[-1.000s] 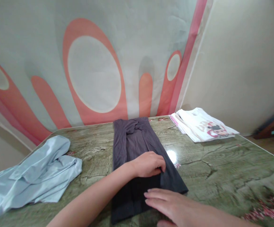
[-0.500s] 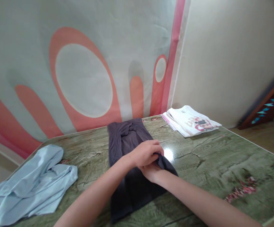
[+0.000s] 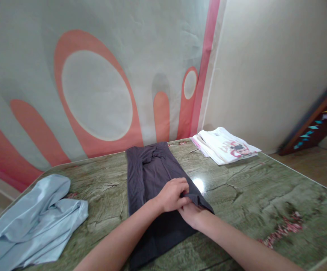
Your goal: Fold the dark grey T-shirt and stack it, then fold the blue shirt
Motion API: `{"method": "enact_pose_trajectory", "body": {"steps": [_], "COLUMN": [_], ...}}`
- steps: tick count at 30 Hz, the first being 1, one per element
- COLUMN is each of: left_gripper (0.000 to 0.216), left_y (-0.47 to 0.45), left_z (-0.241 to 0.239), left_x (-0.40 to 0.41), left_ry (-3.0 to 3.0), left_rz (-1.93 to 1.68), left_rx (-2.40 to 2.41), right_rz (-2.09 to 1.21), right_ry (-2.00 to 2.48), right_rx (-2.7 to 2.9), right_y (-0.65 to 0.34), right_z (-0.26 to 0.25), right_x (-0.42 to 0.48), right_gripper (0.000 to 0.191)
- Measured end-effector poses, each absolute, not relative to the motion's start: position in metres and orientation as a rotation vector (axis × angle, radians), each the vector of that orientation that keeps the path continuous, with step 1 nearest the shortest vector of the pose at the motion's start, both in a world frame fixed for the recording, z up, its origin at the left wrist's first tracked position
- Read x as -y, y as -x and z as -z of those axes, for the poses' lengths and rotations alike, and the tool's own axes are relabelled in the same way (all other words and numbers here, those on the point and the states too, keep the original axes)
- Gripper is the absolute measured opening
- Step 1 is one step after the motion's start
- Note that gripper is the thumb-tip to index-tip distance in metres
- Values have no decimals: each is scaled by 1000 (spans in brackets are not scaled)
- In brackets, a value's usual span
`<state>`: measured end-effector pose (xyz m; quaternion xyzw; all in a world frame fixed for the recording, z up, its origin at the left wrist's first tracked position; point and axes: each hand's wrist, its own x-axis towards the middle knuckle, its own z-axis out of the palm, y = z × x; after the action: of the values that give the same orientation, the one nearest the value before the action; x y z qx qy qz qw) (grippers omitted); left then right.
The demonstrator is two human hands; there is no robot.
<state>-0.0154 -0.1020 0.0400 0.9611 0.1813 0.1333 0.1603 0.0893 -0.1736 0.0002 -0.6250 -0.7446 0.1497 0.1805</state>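
A dark purple-grey garment [image 3: 159, 169], folded into a long strip, lies on the table and runs away from me toward the wall. My left hand [image 3: 173, 195] is closed on a lifted edge of its cloth near the right side, fingers curled down. Just below it, my right hand [image 3: 190, 215] reaches in under the raised fold; its fingers are hidden by the cloth and the left hand. The nearer part of the garment lies flat and looks almost black. Which kind of garment it is I cannot tell.
A crumpled shiny light-blue cloth [image 3: 36, 222] lies at the table's left. Folded white clothes with a printed picture [image 3: 228, 146] are stacked at the back right. The green stone-patterned table [image 3: 236, 210] meets a wall with an orange-and-grey printed sheet [image 3: 96, 94].
Both hands have come slightly lower and nearer to me, and the lifted fold at the garment's right edge lies flatter. The whole view has shifted slightly.
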Motion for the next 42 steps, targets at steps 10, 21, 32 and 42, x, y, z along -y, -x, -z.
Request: {"method": "enact_pose_trajectory", "body": {"steps": [10, 21, 32, 42], "left_gripper": [24, 10, 14, 14], "left_y": [12, 12, 12, 12], "left_z": [-31, -28, -21, -16], "left_x": [107, 116, 121, 124], "left_ry": [-2841, -2812, -2608, -2634], "left_rz": [-315, -290, -409, -392], "left_rx": [-398, -307, -249, -169], "right_rz": [72, 134, 149, 245], "right_ry": [2001, 1995, 1813, 1853], "right_rx": [2179, 2067, 2179, 2319], "right_y": [-121, -157, -168, -173], "right_z": [5, -20, 12, 6], "right_x": [250, 251, 232, 223], "right_gripper": [48, 24, 27, 38]}}
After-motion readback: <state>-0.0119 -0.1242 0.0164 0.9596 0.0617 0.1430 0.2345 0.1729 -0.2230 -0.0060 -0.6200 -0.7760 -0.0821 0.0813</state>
